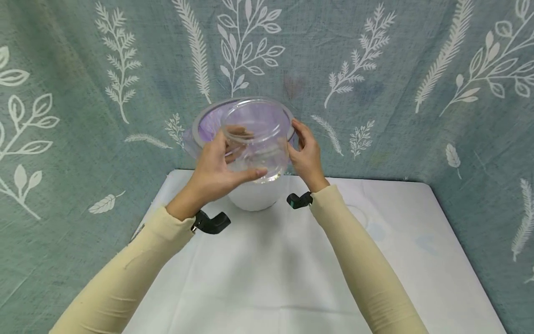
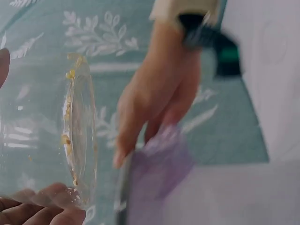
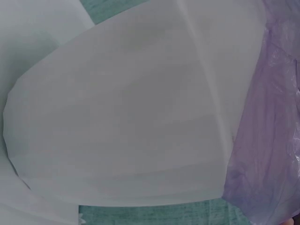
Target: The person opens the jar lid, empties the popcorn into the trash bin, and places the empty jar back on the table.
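My left hand [image 1: 210,174] grips a clear round container [image 1: 271,144], thumb on the near side and fingers seen through the wall. The container is tilted, held in front of and above a white waste bin [image 1: 254,197]. Yellowish bits cling along the container's ridged edge in the left wrist view. A purple bag [image 1: 210,125] lines the bin and folds out over its grey rim [image 1: 199,121]. My right hand [image 1: 307,155] holds the bin's rim at the right side, fingers over the edge. The right wrist view shows mostly the bin's white wall [image 3: 131,112] and the overhanging bag.
The bin stands near the back edge of a table with a white cover [image 1: 250,278]. Behind and at both sides hangs a green leaf-patterned curtain [image 1: 313,55]. A black camera mount [image 1: 212,222] is strapped at the left wrist, another [image 1: 299,200] at the right.
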`<state>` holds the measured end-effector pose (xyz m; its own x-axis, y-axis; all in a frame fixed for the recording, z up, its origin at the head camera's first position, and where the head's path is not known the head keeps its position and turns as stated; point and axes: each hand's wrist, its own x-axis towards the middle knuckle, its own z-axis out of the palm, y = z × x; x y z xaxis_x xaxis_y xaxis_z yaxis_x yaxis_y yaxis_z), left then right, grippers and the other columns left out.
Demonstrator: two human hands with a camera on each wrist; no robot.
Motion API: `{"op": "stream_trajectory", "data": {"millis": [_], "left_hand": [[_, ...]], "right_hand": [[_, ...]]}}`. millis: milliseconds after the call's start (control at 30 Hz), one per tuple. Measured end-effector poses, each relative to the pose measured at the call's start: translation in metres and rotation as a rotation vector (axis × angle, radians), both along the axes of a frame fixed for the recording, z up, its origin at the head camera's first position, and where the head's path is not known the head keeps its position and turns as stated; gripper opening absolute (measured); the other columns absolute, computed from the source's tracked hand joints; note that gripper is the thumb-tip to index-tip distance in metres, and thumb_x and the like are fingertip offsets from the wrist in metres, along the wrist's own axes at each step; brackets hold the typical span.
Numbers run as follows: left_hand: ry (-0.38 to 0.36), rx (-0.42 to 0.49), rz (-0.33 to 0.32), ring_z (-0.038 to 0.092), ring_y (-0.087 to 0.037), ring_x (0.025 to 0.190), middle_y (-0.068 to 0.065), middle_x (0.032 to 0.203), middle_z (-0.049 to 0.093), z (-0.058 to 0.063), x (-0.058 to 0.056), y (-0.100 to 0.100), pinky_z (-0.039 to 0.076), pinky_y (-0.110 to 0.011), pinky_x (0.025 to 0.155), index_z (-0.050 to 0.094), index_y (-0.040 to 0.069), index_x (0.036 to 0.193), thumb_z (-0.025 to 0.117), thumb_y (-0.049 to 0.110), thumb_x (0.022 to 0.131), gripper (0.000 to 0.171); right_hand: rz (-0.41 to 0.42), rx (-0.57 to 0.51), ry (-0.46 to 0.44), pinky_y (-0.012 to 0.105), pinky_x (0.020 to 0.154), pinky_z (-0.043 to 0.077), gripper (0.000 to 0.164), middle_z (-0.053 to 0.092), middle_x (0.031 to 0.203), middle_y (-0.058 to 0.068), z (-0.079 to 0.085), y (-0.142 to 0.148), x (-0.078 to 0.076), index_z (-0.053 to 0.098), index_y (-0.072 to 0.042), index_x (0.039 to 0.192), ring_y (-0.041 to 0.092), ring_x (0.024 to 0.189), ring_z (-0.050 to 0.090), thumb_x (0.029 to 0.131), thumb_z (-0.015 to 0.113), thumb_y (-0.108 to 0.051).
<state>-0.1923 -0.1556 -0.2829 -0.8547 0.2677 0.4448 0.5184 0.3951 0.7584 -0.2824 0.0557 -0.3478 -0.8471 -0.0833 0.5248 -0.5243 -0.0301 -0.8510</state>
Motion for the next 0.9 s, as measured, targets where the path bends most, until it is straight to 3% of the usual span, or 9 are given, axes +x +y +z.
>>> {"op": "stream_trajectory", "data": {"millis": [100,300,533,700,900], "left_hand": [[0.005,0.018,-0.047,0.057,-0.025,0.134,-0.013,0.143,0.059,-0.019,0.017,0.002,0.050,-0.054,0.109,0.046,0.001,0.143,0.096,0.010,0.075,0.085],[-0.010,0.077,-0.165,0.059,-0.024,0.135,-0.011,0.142,0.062,-0.060,0.046,0.010,0.054,-0.048,0.104,0.049,0.003,0.141,0.100,0.007,0.069,0.088],[-0.107,0.107,-0.232,0.060,-0.031,0.132,-0.007,0.142,0.064,-0.113,0.073,0.020,0.056,-0.045,0.103,0.051,0.008,0.144,0.103,0.016,0.065,0.095],[-0.192,0.135,-0.262,0.060,-0.036,0.132,-0.004,0.142,0.063,-0.155,0.086,0.028,0.054,-0.046,0.105,0.049,0.008,0.144,0.104,0.018,0.063,0.099],[-0.327,0.141,-0.269,0.058,-0.035,0.132,-0.008,0.143,0.062,-0.197,0.099,0.040,0.050,-0.049,0.110,0.049,0.009,0.144,0.104,0.020,0.062,0.100]], "right_hand": [[0.003,-0.004,0.021,0.050,0.126,0.027,0.058,0.037,0.158,0.036,-0.001,0.000,-0.001,0.041,0.019,0.149,0.044,0.151,0.034,0.099,0.068,0.002],[-0.022,0.036,-0.015,0.046,0.126,0.026,0.061,0.038,0.159,0.032,0.001,0.000,0.000,0.041,0.017,0.150,0.042,0.152,0.034,0.100,0.069,-0.002],[-0.032,0.034,-0.020,0.043,0.126,0.027,0.061,0.039,0.159,0.031,0.000,-0.002,-0.001,0.042,0.017,0.150,0.041,0.152,0.035,0.100,0.070,-0.002],[-0.024,0.032,-0.008,0.043,0.127,0.024,0.064,0.037,0.162,0.026,-0.018,-0.002,-0.019,0.040,0.012,0.154,0.038,0.154,0.033,0.100,0.070,-0.005],[-0.035,0.055,-0.027,0.030,0.125,0.025,0.066,0.037,0.165,0.016,-0.029,0.001,-0.031,0.041,0.003,0.157,0.026,0.154,0.034,0.101,0.071,-0.014]]}}
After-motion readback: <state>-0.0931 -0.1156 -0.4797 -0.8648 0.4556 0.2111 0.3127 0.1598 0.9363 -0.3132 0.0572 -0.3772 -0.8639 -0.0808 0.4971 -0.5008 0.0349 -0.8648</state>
